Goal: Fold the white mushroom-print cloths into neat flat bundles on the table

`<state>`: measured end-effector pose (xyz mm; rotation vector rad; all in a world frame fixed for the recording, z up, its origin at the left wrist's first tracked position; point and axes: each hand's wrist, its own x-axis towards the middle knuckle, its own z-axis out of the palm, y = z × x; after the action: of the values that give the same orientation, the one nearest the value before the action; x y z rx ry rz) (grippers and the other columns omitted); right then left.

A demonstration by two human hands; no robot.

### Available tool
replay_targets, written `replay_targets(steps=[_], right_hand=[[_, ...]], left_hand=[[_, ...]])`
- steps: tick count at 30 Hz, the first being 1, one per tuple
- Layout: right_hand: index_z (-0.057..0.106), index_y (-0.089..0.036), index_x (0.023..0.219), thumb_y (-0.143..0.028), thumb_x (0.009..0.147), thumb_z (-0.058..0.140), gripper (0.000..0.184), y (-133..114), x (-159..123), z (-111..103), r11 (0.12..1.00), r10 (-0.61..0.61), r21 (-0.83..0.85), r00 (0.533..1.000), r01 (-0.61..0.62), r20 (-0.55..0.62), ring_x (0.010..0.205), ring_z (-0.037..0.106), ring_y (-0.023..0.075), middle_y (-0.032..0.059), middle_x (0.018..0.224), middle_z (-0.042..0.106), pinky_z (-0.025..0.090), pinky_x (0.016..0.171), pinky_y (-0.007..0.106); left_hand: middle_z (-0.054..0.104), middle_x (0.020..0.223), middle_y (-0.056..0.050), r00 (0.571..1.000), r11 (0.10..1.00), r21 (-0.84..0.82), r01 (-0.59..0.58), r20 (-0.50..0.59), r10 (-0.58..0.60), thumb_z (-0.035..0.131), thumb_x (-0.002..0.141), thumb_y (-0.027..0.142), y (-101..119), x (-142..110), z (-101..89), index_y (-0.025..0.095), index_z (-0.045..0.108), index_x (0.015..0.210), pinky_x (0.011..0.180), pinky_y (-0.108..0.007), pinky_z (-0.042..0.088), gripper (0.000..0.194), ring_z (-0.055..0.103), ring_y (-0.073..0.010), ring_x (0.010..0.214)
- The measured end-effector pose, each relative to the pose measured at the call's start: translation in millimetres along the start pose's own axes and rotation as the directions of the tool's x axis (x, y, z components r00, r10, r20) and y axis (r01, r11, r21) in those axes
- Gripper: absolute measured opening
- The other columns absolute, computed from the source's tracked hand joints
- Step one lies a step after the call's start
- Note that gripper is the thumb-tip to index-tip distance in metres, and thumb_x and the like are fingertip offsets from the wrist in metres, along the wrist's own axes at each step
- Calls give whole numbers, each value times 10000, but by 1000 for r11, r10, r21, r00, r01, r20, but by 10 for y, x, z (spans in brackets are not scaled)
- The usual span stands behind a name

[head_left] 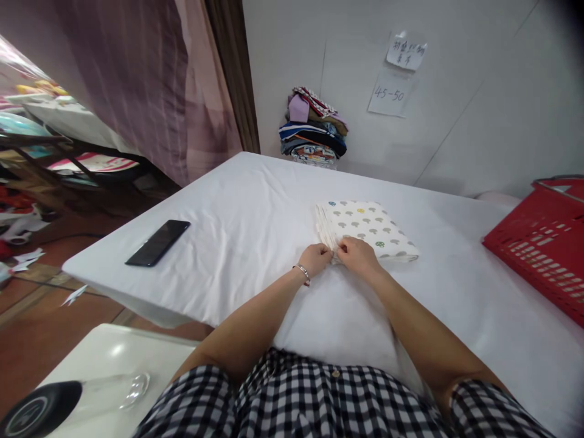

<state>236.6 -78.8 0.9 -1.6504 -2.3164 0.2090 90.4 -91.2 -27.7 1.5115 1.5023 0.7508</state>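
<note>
A folded white cloth printed with small grey, blue, yellow and green mushroom-like shapes lies flat on the white-covered table. Its layered edge faces left. My left hand, with a silver bracelet at the wrist, is closed in a pinch on the near left corner of the cloth. Right beside it, my right hand pinches the near edge, fingers curled. The fingertips of both hands almost meet, and the bit of fabric between them is partly hidden.
A black phone lies on the table's left side. Folded clothes are stacked by the wall. At the right edge stands a red plastic basket. A clear bottle with a dark cap rests on a white surface at lower left.
</note>
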Motion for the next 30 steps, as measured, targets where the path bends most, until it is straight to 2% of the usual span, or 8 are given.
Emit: replay_targets(steps=[4, 10, 12, 17, 21, 24, 30], right_hand=[[476, -199, 647, -293, 786, 486, 168, -8, 1, -19, 999, 21, 38, 999, -22, 47, 615, 462, 121, -1, 719, 579, 247, 527, 243], [455, -193, 624, -192, 761, 457, 137, -48, -1, -21, 998, 25, -57, 999, -24, 24, 616, 454, 125, 10, 712, 570, 231, 527, 251], [441, -191, 608, -185, 768, 441, 160, -53, -11, -25, 998, 7, -58, 1000, -7, 5, 608, 451, 124, 10, 693, 555, 232, 531, 254], [443, -200, 641, -208, 795, 420, 156, -32, -45, -24, 992, -91, 80, 994, 96, -62, 616, 454, 115, -16, 666, 512, 270, 557, 240], [438, -201, 645, -181, 754, 443, 111, -16, -27, 10, 994, -90, 54, 996, 90, -1, 606, 429, 114, -16, 677, 502, 251, 533, 242], [431, -199, 654, -186, 747, 451, 96, -13, -17, 33, 996, -80, 36, 996, 79, 29, 593, 415, 110, -18, 685, 498, 234, 521, 241], [442, -198, 680, -223, 794, 443, 117, -8, -61, 53, 993, -110, 41, 994, 111, -4, 602, 434, 108, -12, 715, 516, 242, 539, 239]], left_hand=[[490, 453, 41, 1000, 1000, 24, -14, 3, 14, 483, 764, 286, 25, -13, -16, 177, 580, 646, 506, -220, 356, 189, 470, -108, 485], [497, 459, 36, 999, 998, 42, -41, 5, 41, 485, 748, 245, 2, 16, -10, 178, 565, 615, 523, -216, 360, 170, 489, -109, 508], [496, 459, 35, 999, 998, 47, -43, 2, 43, 485, 744, 245, -7, 23, -7, 181, 554, 604, 518, -218, 356, 169, 489, -111, 508], [513, 470, 29, 998, 998, 39, -58, 0, 58, 486, 755, 264, -9, 21, -6, 186, 553, 599, 522, -222, 363, 187, 501, -119, 527], [513, 466, 28, 998, 997, 50, -56, -5, 56, 492, 746, 240, -7, 20, -6, 186, 563, 597, 523, -217, 373, 174, 509, -119, 534], [493, 450, 40, 1000, 1000, -13, -26, 7, 26, 494, 748, 250, -36, 37, 11, 185, 553, 614, 493, -214, 370, 160, 487, -107, 482], [475, 462, 60, 996, 956, -285, 75, -17, -83, 515, 768, 266, -51, 73, 40, 177, 532, 690, 422, -199, 363, 120, 444, -79, 404]])
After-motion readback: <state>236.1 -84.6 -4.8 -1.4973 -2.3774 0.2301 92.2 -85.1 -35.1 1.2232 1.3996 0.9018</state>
